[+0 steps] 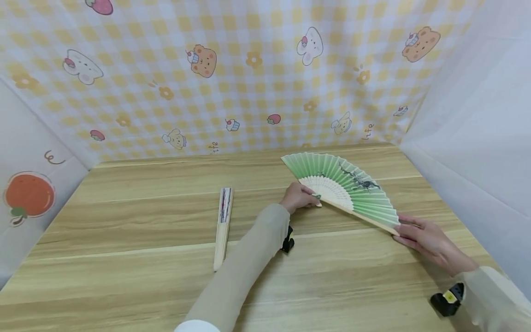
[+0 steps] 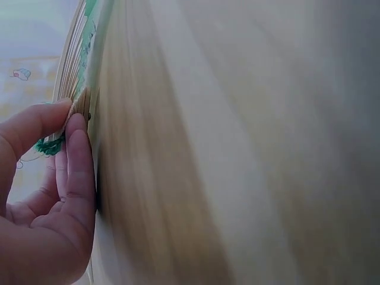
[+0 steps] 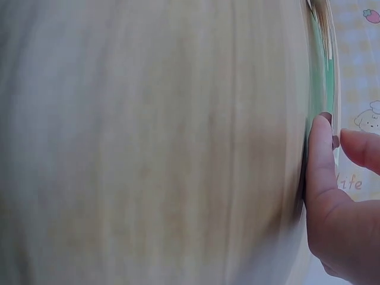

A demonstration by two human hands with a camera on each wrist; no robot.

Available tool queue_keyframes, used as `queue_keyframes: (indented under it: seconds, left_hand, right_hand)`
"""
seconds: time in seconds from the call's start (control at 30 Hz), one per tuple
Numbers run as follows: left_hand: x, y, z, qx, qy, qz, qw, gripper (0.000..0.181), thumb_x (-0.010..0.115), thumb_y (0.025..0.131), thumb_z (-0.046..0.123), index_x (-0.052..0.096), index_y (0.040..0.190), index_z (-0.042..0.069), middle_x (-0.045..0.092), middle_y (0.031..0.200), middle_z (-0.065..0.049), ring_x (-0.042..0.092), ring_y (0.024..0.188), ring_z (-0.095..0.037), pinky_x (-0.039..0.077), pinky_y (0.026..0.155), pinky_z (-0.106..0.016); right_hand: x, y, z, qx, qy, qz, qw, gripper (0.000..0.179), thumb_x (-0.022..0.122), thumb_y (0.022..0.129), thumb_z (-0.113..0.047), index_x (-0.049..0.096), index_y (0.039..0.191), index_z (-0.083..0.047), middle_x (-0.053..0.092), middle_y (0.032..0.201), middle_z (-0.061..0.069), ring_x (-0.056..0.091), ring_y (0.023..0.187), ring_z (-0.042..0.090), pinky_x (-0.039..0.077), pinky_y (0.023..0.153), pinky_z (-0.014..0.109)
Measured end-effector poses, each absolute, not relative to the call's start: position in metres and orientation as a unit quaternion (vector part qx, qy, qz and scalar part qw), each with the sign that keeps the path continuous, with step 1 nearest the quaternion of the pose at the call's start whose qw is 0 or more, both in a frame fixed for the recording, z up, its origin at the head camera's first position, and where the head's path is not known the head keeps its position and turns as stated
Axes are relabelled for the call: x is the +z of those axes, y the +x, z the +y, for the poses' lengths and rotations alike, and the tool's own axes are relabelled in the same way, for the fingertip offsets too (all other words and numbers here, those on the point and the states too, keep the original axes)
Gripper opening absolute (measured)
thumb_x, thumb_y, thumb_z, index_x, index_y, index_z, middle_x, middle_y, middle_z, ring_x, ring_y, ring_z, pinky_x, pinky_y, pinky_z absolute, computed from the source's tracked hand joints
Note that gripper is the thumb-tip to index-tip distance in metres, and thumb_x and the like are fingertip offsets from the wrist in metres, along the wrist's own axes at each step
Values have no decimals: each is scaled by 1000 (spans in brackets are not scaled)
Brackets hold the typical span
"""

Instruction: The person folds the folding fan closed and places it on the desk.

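Observation:
A green folding fan (image 1: pixel 369 203) with a dark branch print lies spread open at the right of the table. My left hand (image 1: pixel 298 197) pinches its pivot end between thumb and fingers, where a green tassel (image 2: pixel 50 145) hangs. At the fan's lower right corner, my right hand (image 1: pixel 429 242) holds the end of the pale outer rib between thumb and fingers. The right wrist view shows the thumb (image 3: pixel 361 148) on one side of the fan's edge and a finger on the other. A second folding fan (image 1: pixel 224 230), folded up, lies left of my left forearm.
The wood-grain table (image 1: pixel 137 230) reaches back to a yellow checked cloth (image 1: pixel 249 92) with cartoon prints. White cloth walls (image 1: pixel 477 115) stand at both sides. Black wrist cameras (image 1: pixel 448 300) sit under both sleeves.

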State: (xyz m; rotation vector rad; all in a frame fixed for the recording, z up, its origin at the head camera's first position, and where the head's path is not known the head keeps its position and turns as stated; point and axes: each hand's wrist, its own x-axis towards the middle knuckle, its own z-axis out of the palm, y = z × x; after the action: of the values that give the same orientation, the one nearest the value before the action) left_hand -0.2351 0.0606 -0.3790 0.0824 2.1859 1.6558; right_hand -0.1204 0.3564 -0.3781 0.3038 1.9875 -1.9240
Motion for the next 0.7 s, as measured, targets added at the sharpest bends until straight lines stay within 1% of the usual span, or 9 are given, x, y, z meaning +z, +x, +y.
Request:
queue_keyframes:
  seconds: [0.07, 0.13, 0.17, 0.23, 0.3, 0.5, 0.7]
  left_hand:
    - [-379, -234, 58, 590, 27, 782, 200, 22, 73, 68, 2, 66, 89, -3, 64, 73, -9, 57, 55, -9, 51, 56, -20]
    - [-379, -234, 55, 588, 22, 783, 202, 22, 73, 69, 2, 66, 89, -2, 64, 73, -8, 56, 54, -8, 51, 55, -20]
    - [-378, -233, 54, 588, 18, 782, 204, 22, 73, 69, 2, 66, 89, -2, 63, 73, -8, 56, 54, -8, 51, 55, -20]
    - [-377, -232, 52, 589, 12, 780, 209, 21, 73, 69, 1, 65, 88, -2, 62, 73, -8, 56, 53, -9, 52, 55, -20]
    - [-376, -230, 49, 592, 8, 777, 213, 20, 72, 69, -1, 65, 87, -3, 61, 73, -8, 56, 53, -9, 52, 55, -20]
    - [-374, -227, 42, 593, 0, 776, 217, 19, 73, 67, -3, 63, 83, -4, 59, 70, -7, 54, 51, -9, 52, 55, -21]
    - [-376, -227, 35, 586, 1, 780, 220, 19, 73, 67, -2, 63, 83, -4, 59, 72, -7, 55, 51, -8, 52, 55, -20]
  right_hand:
    - [-378, -121, 354, -667, 106, 714, 184, 75, 54, 88, -9, -1, 135, 12, 22, 129, 25, 56, 87, 1, 48, 82, 26]
    - [-378, -122, 353, -659, 106, 721, 186, 75, 54, 88, -10, 0, 135, 14, 33, 123, 21, 56, 86, 1, 48, 82, 26]
    - [-378, -122, 352, -659, 106, 721, 187, 75, 55, 88, -10, 1, 135, 14, 38, 118, 17, 57, 86, 2, 48, 82, 26]
    - [-377, -123, 350, -660, 102, 720, 187, 76, 55, 87, -10, 1, 134, 15, 45, 109, 6, 57, 86, 2, 48, 81, 27]
    - [-377, -123, 349, -665, 98, 717, 185, 77, 57, 87, -10, 1, 134, 15, 46, 103, 0, 57, 85, 3, 48, 81, 27]
    - [-376, -125, 343, -670, 94, 713, 184, 79, 57, 86, -10, -1, 135, 14, 48, 99, -1, 57, 85, 3, 48, 81, 28]
    - [-375, -127, 338, -673, 85, 710, 190, 76, 54, 88, -7, -1, 134, 14, 51, 97, -2, 58, 85, 4, 49, 80, 28]
